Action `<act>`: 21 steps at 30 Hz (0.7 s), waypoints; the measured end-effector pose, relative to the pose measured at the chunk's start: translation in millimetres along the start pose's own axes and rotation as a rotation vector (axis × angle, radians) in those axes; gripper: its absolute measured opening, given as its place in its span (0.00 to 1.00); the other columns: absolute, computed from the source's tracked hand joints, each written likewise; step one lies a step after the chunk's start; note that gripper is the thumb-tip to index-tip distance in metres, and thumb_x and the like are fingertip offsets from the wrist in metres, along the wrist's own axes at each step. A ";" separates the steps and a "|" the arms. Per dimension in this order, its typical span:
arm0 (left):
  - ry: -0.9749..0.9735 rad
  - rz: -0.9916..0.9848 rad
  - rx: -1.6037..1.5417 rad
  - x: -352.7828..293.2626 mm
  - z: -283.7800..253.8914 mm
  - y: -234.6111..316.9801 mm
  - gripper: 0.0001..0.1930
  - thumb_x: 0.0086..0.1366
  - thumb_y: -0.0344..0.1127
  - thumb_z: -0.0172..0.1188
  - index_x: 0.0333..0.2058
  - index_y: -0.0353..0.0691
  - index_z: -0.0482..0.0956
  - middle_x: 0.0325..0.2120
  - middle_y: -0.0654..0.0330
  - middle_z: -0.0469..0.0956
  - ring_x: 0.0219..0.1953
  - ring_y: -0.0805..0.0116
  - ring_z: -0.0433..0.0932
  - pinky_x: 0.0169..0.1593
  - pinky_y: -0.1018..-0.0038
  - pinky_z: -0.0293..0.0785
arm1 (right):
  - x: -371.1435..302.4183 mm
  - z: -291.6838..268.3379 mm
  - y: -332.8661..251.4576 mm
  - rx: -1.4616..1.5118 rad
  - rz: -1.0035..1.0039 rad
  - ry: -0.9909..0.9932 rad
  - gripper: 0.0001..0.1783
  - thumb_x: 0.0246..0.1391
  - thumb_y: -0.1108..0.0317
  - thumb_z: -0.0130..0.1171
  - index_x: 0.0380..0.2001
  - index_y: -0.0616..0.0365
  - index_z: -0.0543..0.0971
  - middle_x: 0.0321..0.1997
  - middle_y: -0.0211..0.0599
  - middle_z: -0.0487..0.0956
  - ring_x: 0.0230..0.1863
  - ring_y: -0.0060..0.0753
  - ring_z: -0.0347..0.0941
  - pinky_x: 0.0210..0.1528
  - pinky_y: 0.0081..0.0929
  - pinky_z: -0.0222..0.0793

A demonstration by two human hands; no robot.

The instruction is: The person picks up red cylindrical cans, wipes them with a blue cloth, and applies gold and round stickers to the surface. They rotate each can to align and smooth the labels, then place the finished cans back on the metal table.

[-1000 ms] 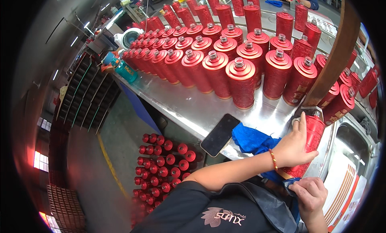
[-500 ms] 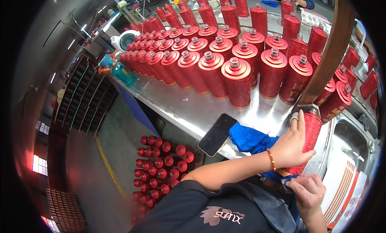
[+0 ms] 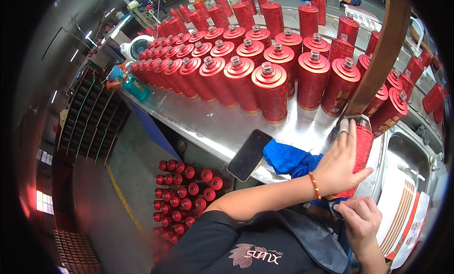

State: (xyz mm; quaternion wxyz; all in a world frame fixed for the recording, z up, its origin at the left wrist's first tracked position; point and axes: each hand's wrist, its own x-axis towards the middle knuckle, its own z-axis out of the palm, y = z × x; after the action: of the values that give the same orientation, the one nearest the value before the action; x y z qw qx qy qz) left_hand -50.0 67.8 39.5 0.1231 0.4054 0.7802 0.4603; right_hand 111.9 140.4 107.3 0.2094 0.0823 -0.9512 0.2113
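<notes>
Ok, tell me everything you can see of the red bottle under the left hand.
The red bottle is cylindrical, with a slightly shiny, embossed-looking surface. Its short neck looks like clear glass. It is tipped over, neck pointing away from the person, near the foot of the brown post. The left hand spreads across it, hiding much of it. The right hand is by its bottom end; whether they touch is unclear.

Factory workshop: red bottles [image 3: 239,85] rowed along a metal bench [image 3: 208,119]
</notes>
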 end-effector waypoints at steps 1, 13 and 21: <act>0.050 0.056 0.097 1.4 8.9 2.0 0.64 0.61 0.51 0.72 0.72 0.16 0.33 0.69 0.18 0.47 0.72 0.25 0.54 0.75 0.53 0.56 | -0.3 0.3 0.3 -0.003 0.002 0.001 0.13 0.39 0.77 0.65 0.32 0.54 0.86 0.31 0.32 0.82 0.35 0.39 0.79 0.36 0.35 0.77; -0.014 0.060 0.038 -1.3 6.1 -2.7 0.64 0.61 0.49 0.71 0.73 0.20 0.30 0.67 0.19 0.49 0.71 0.21 0.52 0.73 0.52 0.59 | -16.1 -3.3 14.6 -0.018 0.031 0.002 0.14 0.39 0.71 0.66 0.34 0.52 0.87 0.32 0.29 0.82 0.36 0.35 0.80 0.35 0.29 0.78; -0.155 0.085 -0.663 -6.8 6.6 -54.9 0.55 0.73 0.40 0.62 0.77 0.35 0.24 0.77 0.44 0.42 0.76 0.60 0.52 0.75 0.66 0.53 | -10.0 -3.4 19.8 0.002 -0.048 -0.021 0.15 0.43 0.69 0.64 0.38 0.53 0.86 0.35 0.26 0.82 0.37 0.33 0.79 0.33 0.27 0.76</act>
State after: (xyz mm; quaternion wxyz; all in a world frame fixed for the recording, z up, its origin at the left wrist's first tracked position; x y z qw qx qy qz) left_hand -70.4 53.2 -10.2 0.2879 0.4094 0.5588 0.6612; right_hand 117.2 160.4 98.5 0.2042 0.1074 -0.9508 0.2065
